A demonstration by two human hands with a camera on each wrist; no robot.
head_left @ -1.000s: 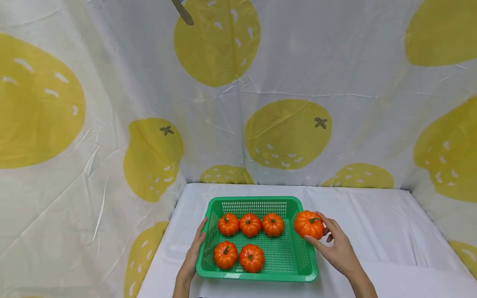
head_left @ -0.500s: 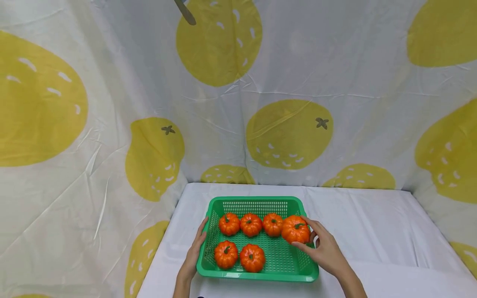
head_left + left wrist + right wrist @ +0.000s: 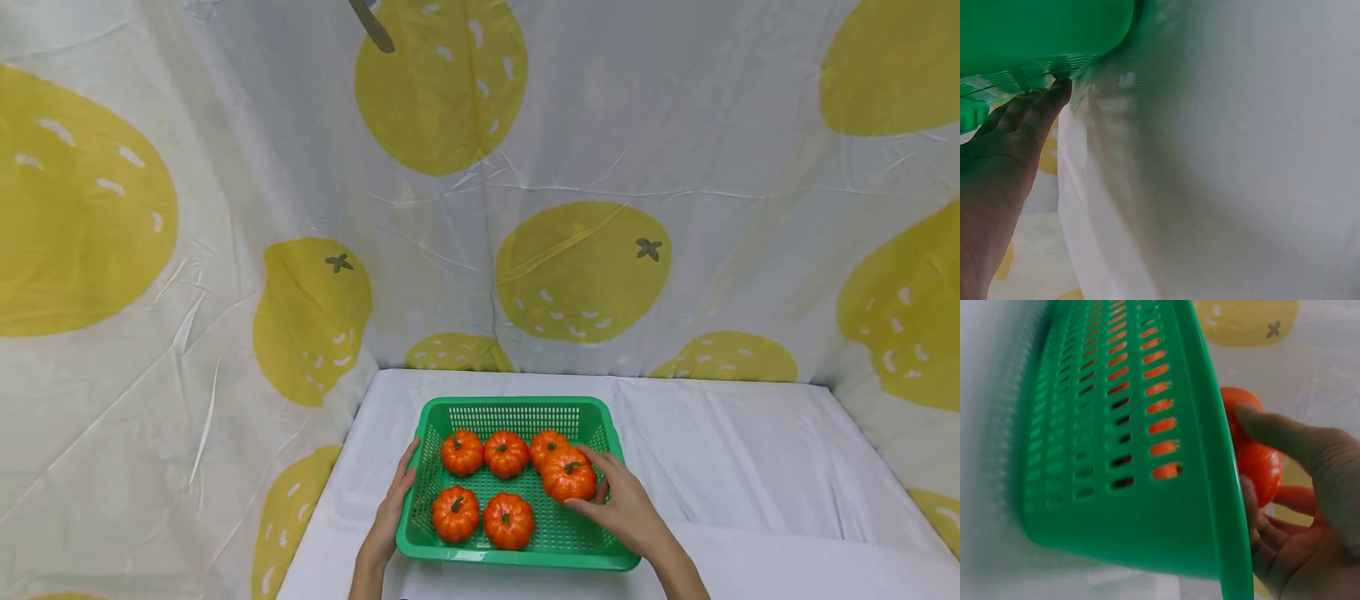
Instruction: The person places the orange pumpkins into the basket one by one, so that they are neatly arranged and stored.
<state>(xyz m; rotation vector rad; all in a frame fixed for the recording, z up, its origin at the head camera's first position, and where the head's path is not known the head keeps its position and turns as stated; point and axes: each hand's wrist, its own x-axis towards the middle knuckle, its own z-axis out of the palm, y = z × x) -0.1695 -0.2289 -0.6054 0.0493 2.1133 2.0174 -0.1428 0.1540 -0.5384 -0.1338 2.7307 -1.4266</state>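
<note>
In the head view, my right hand (image 3: 628, 510) pinches a small orange pumpkin (image 3: 567, 477) with a green stem between thumb and fingers. The pumpkin is held over the right half of a green plastic basket (image 3: 517, 557), overlapping a back-row pumpkin (image 3: 548, 446). The right wrist view has this held pumpkin (image 3: 1264, 465) partly behind the basket's rim (image 3: 1216, 425). My left hand (image 3: 387, 512) lies along the basket's left side, its fingers extended. Up close in the left wrist view, those fingers (image 3: 1038, 112) touch the slotted wall under the rim.
Inside the basket sit more pumpkins: a back row with a left one (image 3: 462, 452) and a middle one (image 3: 506, 454), and two in front (image 3: 455, 514), (image 3: 509, 521). A white cloth (image 3: 750, 467) covers the table. Lemon-patterned curtains (image 3: 450, 250) hang behind and at the sides.
My right hand has brought its pumpkin leftward and toward me, from the basket's right rim to over its inside. The left hand has stayed at the basket's side.
</note>
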